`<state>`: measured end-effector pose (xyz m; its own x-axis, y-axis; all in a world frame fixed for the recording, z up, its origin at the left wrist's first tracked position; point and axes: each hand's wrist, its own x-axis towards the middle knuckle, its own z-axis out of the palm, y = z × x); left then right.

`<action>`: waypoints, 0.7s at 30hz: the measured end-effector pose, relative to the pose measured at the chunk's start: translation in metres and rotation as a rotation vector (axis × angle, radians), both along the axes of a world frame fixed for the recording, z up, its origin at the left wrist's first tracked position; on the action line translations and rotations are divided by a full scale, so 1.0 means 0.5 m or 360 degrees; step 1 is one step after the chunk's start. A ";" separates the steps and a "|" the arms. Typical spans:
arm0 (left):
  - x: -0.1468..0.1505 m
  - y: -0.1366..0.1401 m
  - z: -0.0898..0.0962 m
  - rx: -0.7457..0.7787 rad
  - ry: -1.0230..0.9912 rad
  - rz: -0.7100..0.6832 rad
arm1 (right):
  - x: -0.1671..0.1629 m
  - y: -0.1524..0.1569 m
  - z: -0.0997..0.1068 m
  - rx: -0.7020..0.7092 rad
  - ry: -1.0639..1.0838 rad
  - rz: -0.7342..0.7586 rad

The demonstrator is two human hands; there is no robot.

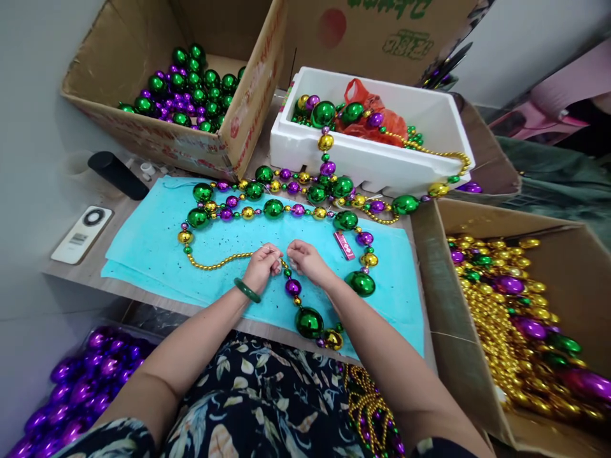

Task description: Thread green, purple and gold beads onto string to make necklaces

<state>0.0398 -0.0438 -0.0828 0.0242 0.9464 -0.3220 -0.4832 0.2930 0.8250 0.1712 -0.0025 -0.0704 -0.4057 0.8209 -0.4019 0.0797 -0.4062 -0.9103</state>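
My left hand [265, 262], with a green bangle [247, 291] at its wrist, is pinched on a bead string where small gold beads [219, 262] meet green and purple ones. From there the string hangs toward me past a purple bead [293, 287] to a large green bead [309, 322]. Close beside it my right hand [308, 259] has its fingertips pinched together; whatever lies between them is too small to make out. Beyond both hands, the strung green, purple and gold beads [273, 208] curve across a turquoise cloth [147, 248]. A small pink-red packet [344, 245] lies right of my hands.
A cardboard box [157, 137] of green and purple beads stands back left, beside a white foam box [367, 166] with beads draped over its rim. At right is another cardboard box [453, 318] of gold beads. A phone [82, 234] and black cylinder [118, 176] lie left.
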 end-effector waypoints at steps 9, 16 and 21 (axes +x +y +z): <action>-0.058 0.046 0.077 0.0576 0.0770 -0.0034 | -0.001 -0.003 0.095 0.0467 -0.0178 0.0141; -0.045 0.051 0.135 0.0505 0.0956 -0.0922 | 0.048 -0.001 0.177 0.0525 -0.0027 0.0006; -0.013 0.045 0.191 0.0564 0.1085 -0.0970 | 0.080 -0.017 0.224 0.0561 0.0128 -0.0039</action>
<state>0.0335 -0.0211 0.0127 0.4550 0.8781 -0.1479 0.2817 0.0156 0.9594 0.2112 -0.0108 0.0418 -0.4029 0.9133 -0.0602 -0.0037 -0.0673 -0.9977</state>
